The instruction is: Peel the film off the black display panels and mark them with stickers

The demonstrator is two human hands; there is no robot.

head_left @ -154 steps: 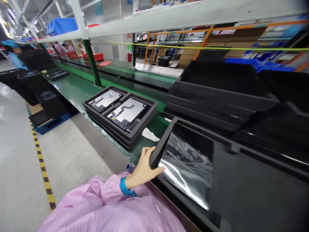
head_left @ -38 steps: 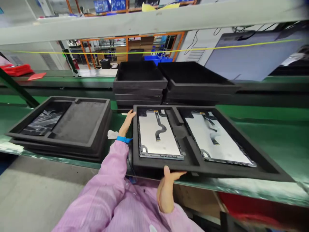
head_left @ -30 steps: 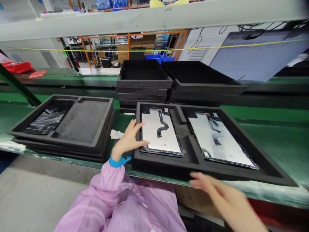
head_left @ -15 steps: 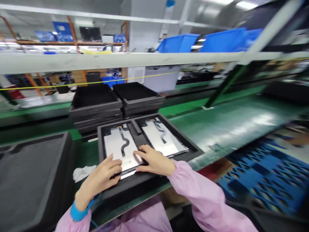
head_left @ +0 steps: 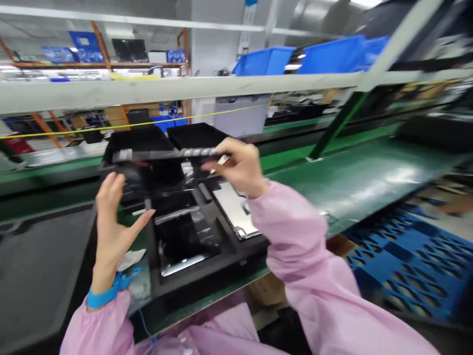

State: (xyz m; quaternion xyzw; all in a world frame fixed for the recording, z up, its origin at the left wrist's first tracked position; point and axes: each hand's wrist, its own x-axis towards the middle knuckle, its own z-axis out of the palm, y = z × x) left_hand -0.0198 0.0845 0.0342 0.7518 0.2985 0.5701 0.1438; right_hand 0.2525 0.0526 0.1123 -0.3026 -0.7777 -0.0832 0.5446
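Head camera view, from the left: a dark foam tray [head_left: 37,256] fills the left edge on the green belt [head_left: 362,177]. Beside it the left hand [head_left: 113,222] is raised with palm turned to the right and fingers spread apart, gripping nothing. It is just below the left end of the panel [head_left: 166,154], and blur hides whether it touches. A blue wristband [head_left: 105,295] circles that wrist, and a white cloth [head_left: 133,257] lies on the belt near it.

The panel is held in the air, nearly level and seen edge-on, above the two-pocket tray [head_left: 207,256]. The tray's left pocket shows only shiny film [head_left: 181,236]. The right hand [head_left: 240,167] is clamped on the panel's right end, thumb and fingers pinching it. Under that hand, the tray's right pocket holds a second panel [head_left: 236,209], lying flat. Behind stand stacked black trays [head_left: 195,135]. Blue bins [head_left: 266,61] sit on the shelf above, and a blue pallet [head_left: 406,256] lies on the floor to the right.
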